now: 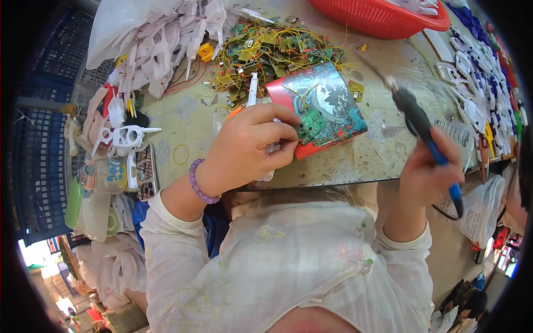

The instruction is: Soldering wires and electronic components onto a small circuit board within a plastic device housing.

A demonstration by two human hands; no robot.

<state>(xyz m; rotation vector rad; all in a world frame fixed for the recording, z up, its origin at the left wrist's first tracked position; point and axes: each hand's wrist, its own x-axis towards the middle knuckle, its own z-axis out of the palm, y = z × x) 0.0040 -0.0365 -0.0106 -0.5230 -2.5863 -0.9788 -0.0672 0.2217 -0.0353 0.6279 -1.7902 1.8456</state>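
Observation:
My left hand [250,141], a purple bead bracelet at its wrist, is closed with its fingertips at the left edge of a small green circuit board [312,125]. Yellow wires [301,95] rise from the board. Beneath the board lies a red plate with a scuffed silver face [327,89]. White plastic [266,176] shows below my left palm, mostly hidden by the hand. Off to the right, my right hand [433,169] grips a soldering iron [425,130] by its blue and black handle. Its tip points up and left, blurred, apart from the board.
A heap of circuit boards with yellow wires [272,47] lies beyond the plate. White plastic casings [152,55] pile up at far left. A red basket [383,19] stands at the back. More white parts [472,105] line the right side, near a coiled metal spring stand [452,130].

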